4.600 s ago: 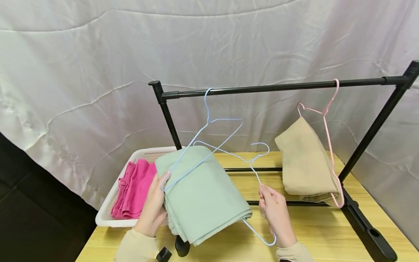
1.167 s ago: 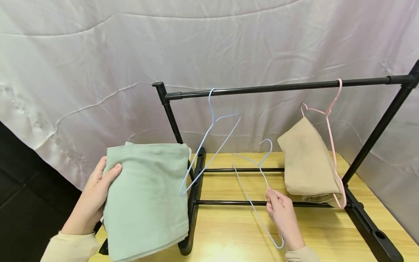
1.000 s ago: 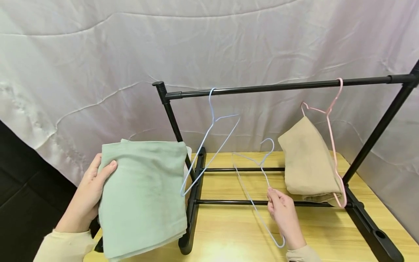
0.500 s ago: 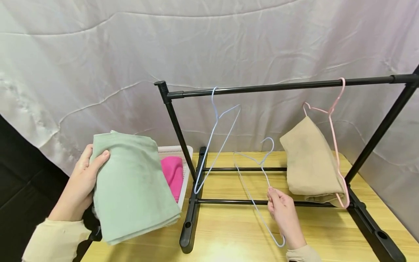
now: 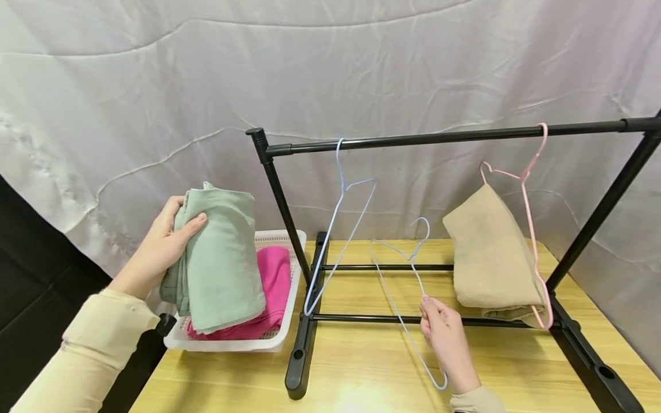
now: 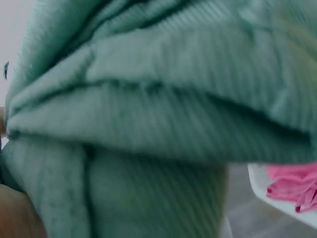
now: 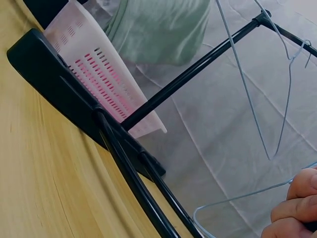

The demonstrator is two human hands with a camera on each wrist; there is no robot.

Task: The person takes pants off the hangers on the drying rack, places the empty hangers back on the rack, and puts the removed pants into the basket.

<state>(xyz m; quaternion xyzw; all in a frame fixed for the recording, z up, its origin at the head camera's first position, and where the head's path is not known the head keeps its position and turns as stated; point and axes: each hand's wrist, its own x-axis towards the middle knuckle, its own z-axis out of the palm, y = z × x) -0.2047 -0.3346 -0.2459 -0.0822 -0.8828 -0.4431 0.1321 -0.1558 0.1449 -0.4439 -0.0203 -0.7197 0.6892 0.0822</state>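
While the right hand (image 5: 446, 338) pinches a loose blue hanger (image 5: 412, 259), apparently to steady it, the left hand (image 5: 165, 244), well apart, grips green cloth (image 5: 224, 258) above the basket (image 5: 227, 345), probably keeping its folds together; the rack (image 5: 439, 138) stands beyond.

Green cloth (image 6: 163, 116) mostly fills the left wrist view; pink cloth (image 6: 294, 182) lies in a white basket (image 6: 259, 184).

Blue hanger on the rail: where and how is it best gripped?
The hanger's neck, probably pinched from the front, below where it hooks over the rail: the neck hangs free and its wire bears no cloth. Left hand and right hand are full; one would need freeing.
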